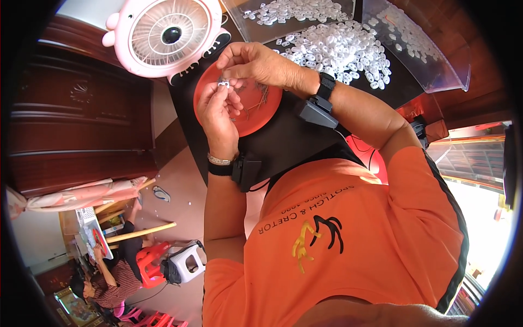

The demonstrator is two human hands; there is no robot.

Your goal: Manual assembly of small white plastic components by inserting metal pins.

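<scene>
My left hand (pixel 219 117) pinches a small white plastic piece (pixel 224 84) between thumb and fingers. Just above it, my right hand (pixel 255 64) has thumb and forefinger closed together close to the piece; whatever lies between these fingertips is too small to make out. Both hands are over a round red dish (pixel 272 109). Thin brownish, wire-like pins (pixel 256 106) lie loose in the dish, partly hidden by my hands. A large heap of similar white plastic pieces (pixel 340 52), with holes in them, spreads on the dark table beyond my right wrist.
A pink fan (pixel 171 35) stands at the table's far left. Clear plastic bins (pixel 452 76) with more white pieces stand at the back and right. At the lower left, another person (pixel 114 283) works at a separate table, near red and white stools (pixel 188 261).
</scene>
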